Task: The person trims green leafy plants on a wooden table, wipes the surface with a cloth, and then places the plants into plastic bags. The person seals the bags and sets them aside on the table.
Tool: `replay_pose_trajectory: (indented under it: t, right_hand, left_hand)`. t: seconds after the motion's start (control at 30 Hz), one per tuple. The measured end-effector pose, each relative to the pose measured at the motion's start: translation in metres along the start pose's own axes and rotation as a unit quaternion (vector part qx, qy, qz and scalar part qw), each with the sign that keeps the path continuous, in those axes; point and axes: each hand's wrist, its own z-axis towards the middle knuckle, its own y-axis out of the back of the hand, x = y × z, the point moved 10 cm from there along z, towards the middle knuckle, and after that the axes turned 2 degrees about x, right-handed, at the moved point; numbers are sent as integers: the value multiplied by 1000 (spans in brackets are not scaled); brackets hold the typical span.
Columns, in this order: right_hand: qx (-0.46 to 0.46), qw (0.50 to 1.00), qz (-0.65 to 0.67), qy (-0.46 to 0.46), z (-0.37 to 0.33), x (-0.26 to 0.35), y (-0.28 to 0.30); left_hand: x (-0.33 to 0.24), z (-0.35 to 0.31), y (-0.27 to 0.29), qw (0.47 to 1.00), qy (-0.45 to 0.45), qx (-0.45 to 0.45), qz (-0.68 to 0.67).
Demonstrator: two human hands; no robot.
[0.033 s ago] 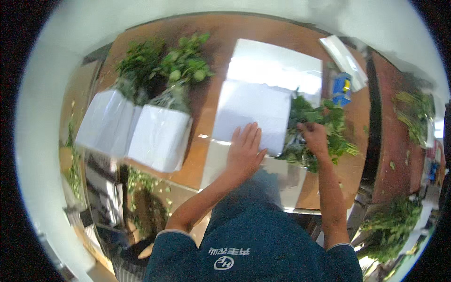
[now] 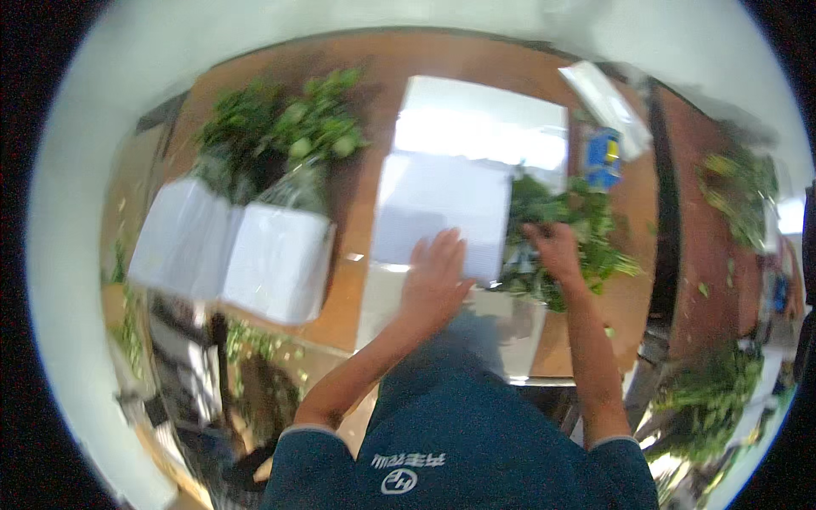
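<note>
My left hand (image 2: 438,272) lies flat with fingers stretched on the lower part of a white paper sheet (image 2: 446,204). The sheet rests on a larger, shiny white sheet (image 2: 476,119). Just right of the paper is a loose bunch of leafy greens (image 2: 586,217), its pale stems pointing to the lower right. My right hand (image 2: 557,251) is over this bunch, fingers bent and pinched on the leaves by the paper's edge. Blur hides exactly which leaves or stems the fingertips grip.
Two leafy bunches (image 2: 319,119) wrapped in white paper and clear film (image 2: 276,263) lie on the left of the brown table (image 2: 382,64). A blue-and-yellow box (image 2: 603,157) and a long white packet (image 2: 608,106) sit at the far right. More greens (image 2: 710,399) lie beyond the table's right side.
The whole view has shifted, so the table and its things appear slightly farther left. My left hand stays on the paper and my right hand stays at the greens.
</note>
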Motion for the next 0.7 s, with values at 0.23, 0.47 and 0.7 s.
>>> replay_pose_trajectory:
  t: [0.23, 0.47, 0.7]
  right_hand:
    - [0, 999, -12, 50, -1, -3, 41]
    - [-253, 966, 32, 50, 50, -47, 178]
    - [-243, 962, 100, -80, 150, -120, 200]
  left_hand:
    - [-2, 12, -5, 995, -82, 59, -13]
    - [5, 24, -7, 995, -81, 56, -11]
    - [4, 29, -11, 996, -64, 65, 3]
